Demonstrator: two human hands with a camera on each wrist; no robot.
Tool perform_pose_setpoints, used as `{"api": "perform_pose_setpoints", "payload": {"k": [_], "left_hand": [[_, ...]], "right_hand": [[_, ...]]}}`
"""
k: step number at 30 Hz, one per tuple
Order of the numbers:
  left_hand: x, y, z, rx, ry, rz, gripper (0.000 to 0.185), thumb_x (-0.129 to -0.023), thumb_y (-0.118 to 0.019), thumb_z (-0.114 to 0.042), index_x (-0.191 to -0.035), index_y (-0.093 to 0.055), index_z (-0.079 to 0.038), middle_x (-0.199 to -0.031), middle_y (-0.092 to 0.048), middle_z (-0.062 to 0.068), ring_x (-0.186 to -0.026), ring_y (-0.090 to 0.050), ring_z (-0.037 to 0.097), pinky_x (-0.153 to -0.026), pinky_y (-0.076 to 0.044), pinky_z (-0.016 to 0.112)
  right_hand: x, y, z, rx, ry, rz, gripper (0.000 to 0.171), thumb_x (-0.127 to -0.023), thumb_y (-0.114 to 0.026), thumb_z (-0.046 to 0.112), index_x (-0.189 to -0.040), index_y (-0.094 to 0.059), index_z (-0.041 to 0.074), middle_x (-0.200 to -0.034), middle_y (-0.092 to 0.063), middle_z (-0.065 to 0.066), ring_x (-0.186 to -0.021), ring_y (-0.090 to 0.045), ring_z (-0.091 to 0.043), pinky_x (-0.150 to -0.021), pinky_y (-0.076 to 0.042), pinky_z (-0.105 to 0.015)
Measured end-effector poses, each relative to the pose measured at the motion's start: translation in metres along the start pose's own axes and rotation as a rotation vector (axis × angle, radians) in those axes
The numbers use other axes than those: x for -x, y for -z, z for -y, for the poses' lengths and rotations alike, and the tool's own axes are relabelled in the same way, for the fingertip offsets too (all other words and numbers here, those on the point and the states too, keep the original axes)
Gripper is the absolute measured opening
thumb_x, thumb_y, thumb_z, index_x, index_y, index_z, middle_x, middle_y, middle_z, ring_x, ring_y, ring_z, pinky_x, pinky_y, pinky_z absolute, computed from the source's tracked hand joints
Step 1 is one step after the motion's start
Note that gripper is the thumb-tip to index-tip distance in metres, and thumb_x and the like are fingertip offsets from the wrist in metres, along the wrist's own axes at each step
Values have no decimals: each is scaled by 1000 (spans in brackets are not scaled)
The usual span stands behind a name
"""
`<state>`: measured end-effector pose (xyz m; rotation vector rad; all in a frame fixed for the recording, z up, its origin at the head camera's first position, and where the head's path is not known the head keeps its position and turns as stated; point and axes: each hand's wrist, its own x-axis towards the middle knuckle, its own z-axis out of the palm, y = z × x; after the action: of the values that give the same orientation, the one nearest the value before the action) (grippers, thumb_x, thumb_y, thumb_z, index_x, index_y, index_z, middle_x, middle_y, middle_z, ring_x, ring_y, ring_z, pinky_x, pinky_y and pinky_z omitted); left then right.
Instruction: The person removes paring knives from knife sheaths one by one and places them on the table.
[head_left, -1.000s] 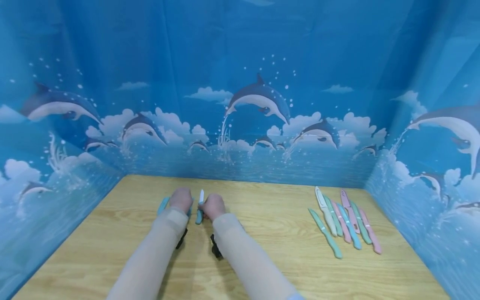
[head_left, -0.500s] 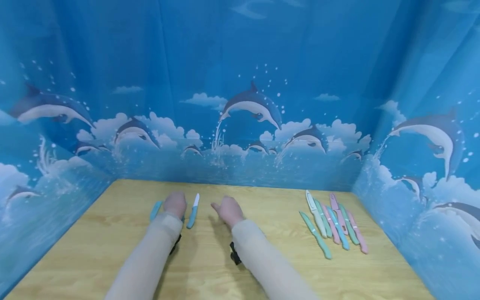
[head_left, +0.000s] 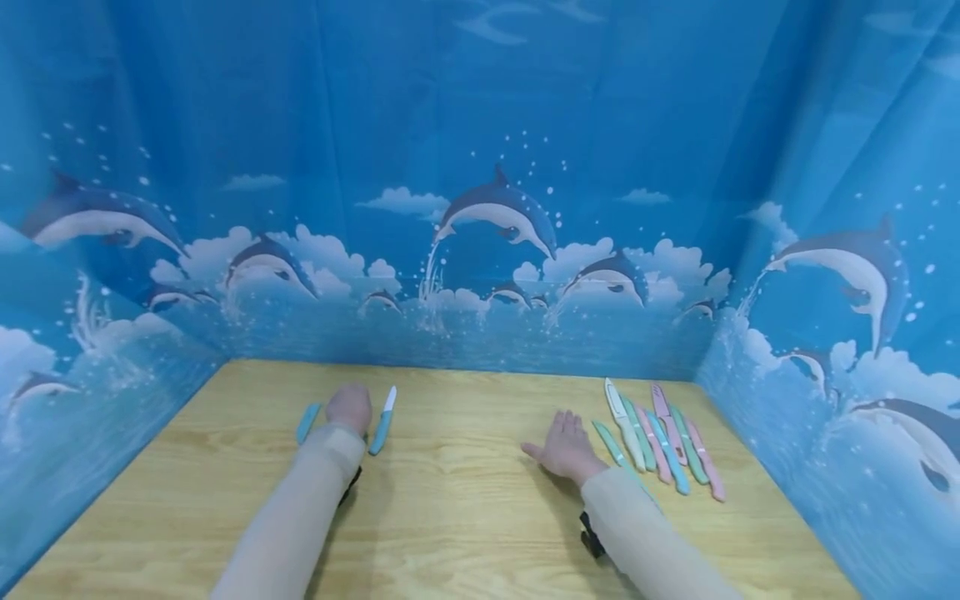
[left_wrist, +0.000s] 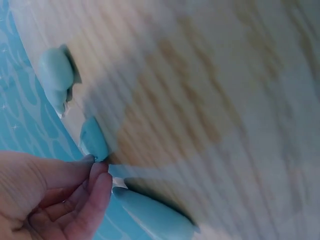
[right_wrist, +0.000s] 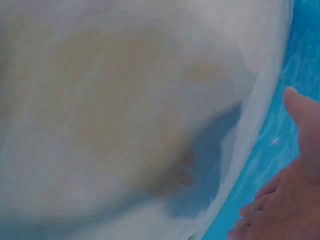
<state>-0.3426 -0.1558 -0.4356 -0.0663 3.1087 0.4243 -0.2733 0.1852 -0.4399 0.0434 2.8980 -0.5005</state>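
Observation:
My left hand (head_left: 350,408) rests low over the left part of the wooden table. In the left wrist view its thumb and finger pinch the end of a small blue knife handle (left_wrist: 94,139); the rest of that knife is hidden. To its right lies a blue paring knife (head_left: 380,433) with a pale blade pointing away. Another blue-handled piece (head_left: 307,423) lies on its left. My right hand (head_left: 566,450) is above the table with straight fingers and a spread thumb, holding nothing. It is just left of a green knife (head_left: 615,446), which the sleeve partly covers.
Several pastel knives lie side by side at the right, among them a white knife (head_left: 626,425), a blue knife (head_left: 667,450) and a pink knife (head_left: 707,467). A blue dolphin-printed curtain (head_left: 450,333) borders the table (head_left: 465,517) at the back and sides.
My right hand has let go of the blue paring knife and moved right toward the pastel knives, its fingers straightening out. My left hand stays at about the same place.

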Motion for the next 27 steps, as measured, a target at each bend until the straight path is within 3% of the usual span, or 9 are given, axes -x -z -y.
{"api": "perform_pose_setpoints", "payload": {"k": [9, 17, 22, 27], "left_hand": [[0, 2, -1, 39, 31, 29, 24, -98, -41, 0, -95, -63, 10, -88, -66, 22, -76, -66, 28, -61, -55, 35], [-3, -2, 3, 54, 32, 17, 22, -97, -46, -2, -91, -64, 8, -88, -67, 21, -78, -66, 30, -65, -56, 39], [-2, 0, 2, 57, 19, 28, 24, -99, -42, -2, -99, -64, 9, -94, -67, 23, -81, -66, 31, -65, -56, 39], [0, 2, 3, 68, 23, 36, 25, -100, -41, -1, -102, -63, 10, -95, -67, 24, -80, -66, 31, -64, -56, 38]], "right_hand": [[45, 11, -77, 93, 25, 2, 100, -93, -56, 52, -142, -12, -23, -149, -8, -44, -138, -7, -58, -114, -13, -62], [55, 20, -104, 95, 66, 11, 99, -94, -55, 52, -139, -14, -26, -146, -10, -47, -136, -10, -60, -113, -14, -63], [58, 23, -105, 130, 108, -42, 78, -98, -55, 36, -137, -25, -25, -143, -18, -47, -134, -19, -60, -111, -20, -63], [57, 28, -99, 166, 133, -112, 45, -96, -54, 15, -119, -48, -22, -120, -47, -38, -112, -48, -53, -96, -43, -60]]}}
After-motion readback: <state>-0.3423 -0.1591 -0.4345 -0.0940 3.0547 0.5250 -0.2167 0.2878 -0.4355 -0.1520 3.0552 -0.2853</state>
